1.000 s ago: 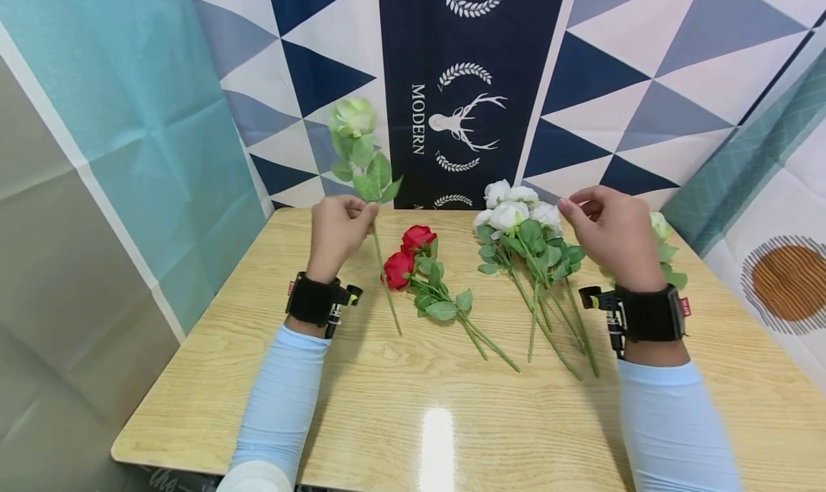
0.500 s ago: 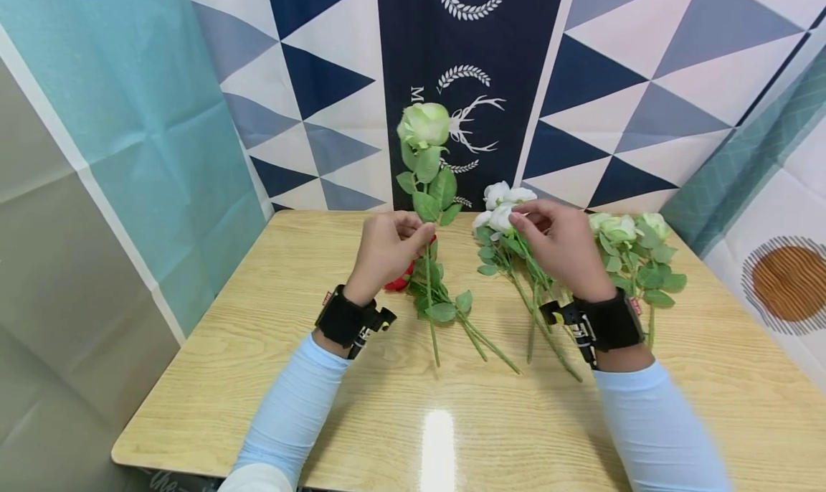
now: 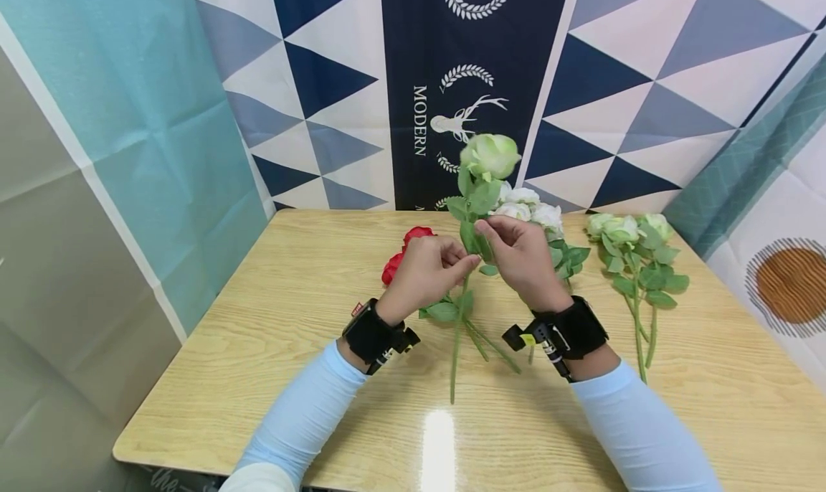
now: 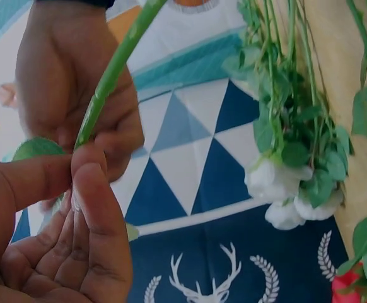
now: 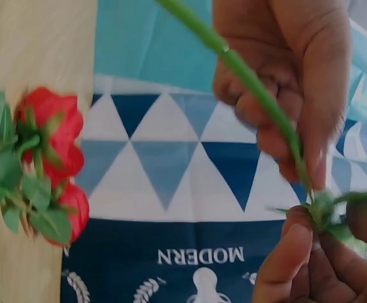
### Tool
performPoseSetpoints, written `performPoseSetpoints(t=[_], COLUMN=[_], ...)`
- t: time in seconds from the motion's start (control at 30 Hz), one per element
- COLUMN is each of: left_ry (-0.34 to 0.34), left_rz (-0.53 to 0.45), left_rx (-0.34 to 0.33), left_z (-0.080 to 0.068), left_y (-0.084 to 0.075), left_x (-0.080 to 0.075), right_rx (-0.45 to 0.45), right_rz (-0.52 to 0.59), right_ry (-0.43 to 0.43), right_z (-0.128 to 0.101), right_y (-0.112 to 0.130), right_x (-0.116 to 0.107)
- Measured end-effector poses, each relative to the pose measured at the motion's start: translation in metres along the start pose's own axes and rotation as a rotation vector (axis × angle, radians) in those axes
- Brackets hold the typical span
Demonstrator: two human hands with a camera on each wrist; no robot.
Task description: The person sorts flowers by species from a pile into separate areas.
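A pale green rose [image 3: 489,156] stands nearly upright over the middle of the table, its long green stem hanging down. My left hand [image 3: 429,266] pinches that stem just below the leaves; the left wrist view shows the stem [image 4: 111,79] between thumb and index finger. Slightly higher, my right hand [image 3: 525,255] pinches the rose at its leaves, with the leaf cluster [image 5: 322,211] between thumb and fingers in the right wrist view. The bloom is mostly hidden in both wrist views.
Red roses [image 3: 393,266] lie behind the left hand, partly covered. White flowers [image 3: 548,218] lie behind the right hand. Farther right is a bunch of pale green roses [image 3: 622,228]. A patterned cloth [image 3: 335,69] rises behind the wooden table [image 3: 213,377].
My left hand has carried the pale green rose rightward and a little lower. My right hand has come left from above the white flowers and now grips the rose at its leaves.
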State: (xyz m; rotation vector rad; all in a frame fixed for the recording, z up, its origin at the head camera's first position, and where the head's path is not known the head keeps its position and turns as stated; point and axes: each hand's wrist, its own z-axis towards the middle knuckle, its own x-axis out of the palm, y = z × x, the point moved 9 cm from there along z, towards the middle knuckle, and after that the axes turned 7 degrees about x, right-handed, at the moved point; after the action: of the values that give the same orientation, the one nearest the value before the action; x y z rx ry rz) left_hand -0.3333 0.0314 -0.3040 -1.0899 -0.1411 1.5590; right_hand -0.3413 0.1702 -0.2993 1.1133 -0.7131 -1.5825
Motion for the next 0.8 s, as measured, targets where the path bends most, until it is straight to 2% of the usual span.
performPoseSetpoints(t=[0.13,0.33,0.57,0.8], left_ry=[0.044,0.050,0.062,0.151], left_rz=[-0.015,-0.022,-0.059,-0.083], left_rx=[-0.003,-0.001,0.078,0.214], left_z=[-0.001,-0.002,-0.002,-0.003], left_y=[-0.002,-0.006,-0.017,-0.030], left_x=[0.009,0.008,0.002,-0.011], right_rx=[0.006,-0.002,-0.109,-0.158], right_rz=[0.023,0.025,0.015,0.024], right_ry=[-0.020,-0.020,-0.031,-0.010], right_z=[-0.001,-0.003,-0.014,-0.025], right_y=[0.002,0.006,0.028,0.045], right_x=[0.000,-0.004,-0.010,-0.007])
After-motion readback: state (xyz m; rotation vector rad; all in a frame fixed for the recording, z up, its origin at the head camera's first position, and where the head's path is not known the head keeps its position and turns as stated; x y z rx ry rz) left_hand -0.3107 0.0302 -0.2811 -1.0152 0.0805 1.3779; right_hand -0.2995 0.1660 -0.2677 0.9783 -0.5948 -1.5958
